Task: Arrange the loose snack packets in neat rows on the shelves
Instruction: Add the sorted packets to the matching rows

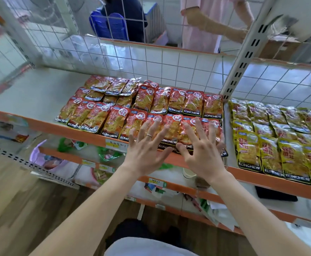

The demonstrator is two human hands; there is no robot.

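Your red snack packets [193,104] lie flat on the white shelf [40,89] with the orange front edge, filling its right half up to the upright post. They are glossy red and yellow pouches with a round white badge near the top and a black band at the bottom that reads KONCHEW. The front row [114,122] runs along the shelf's edge with the packets overlapping side to side, and a second row sits straight behind it on the right. At the back left a few packets [105,87] lie at mixed angles, less tidy than the rest. On the neighbouring shelf to the right, yellow packets [273,154] of the same brand lie in rows. Both your forearms reach forward, palms down. Your left hand [147,146], a ring [148,135] on one finger, has its fingers straight and fanned over the right part of the front row. Your right hand [201,152] is just beside it, fingers likewise splayed over the last packets at the right end. Neither hand grips anything; whether the fingertips press the packets or only hover above them cannot be told.
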